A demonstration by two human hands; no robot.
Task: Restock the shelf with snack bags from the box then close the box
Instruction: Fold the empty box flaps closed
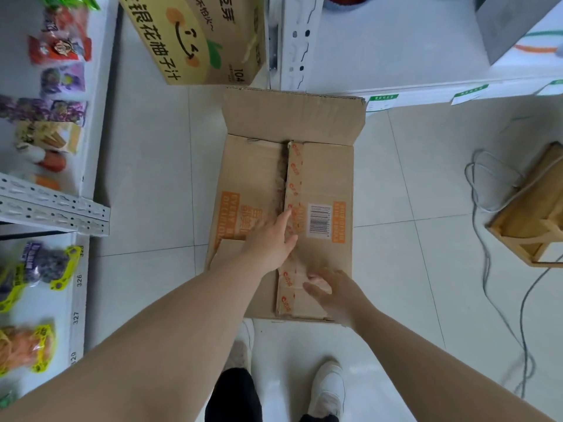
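A brown cardboard box [323,175] with orange print stands on the tiled floor in front of my feet. Its two long top flaps are folded down and meet at a taped seam. The far end flap [292,117] still stands up. My left hand [274,239] lies flat on the left flap by the seam, fingers straight. My right hand [332,287] presses on the near part of the right flap, fingers slightly bent. Snack bags [61,50] fill the white shelf [97,86] on the left; more bags [39,266] lie on its lower level.
A yellow printed carton [201,41] stands on the floor beyond the box. A white shelf unit [396,56] with price labels runs along the back right. At the right edge sits a wooden frame [530,214] with grey cables [487,239] trailing over the tiles.
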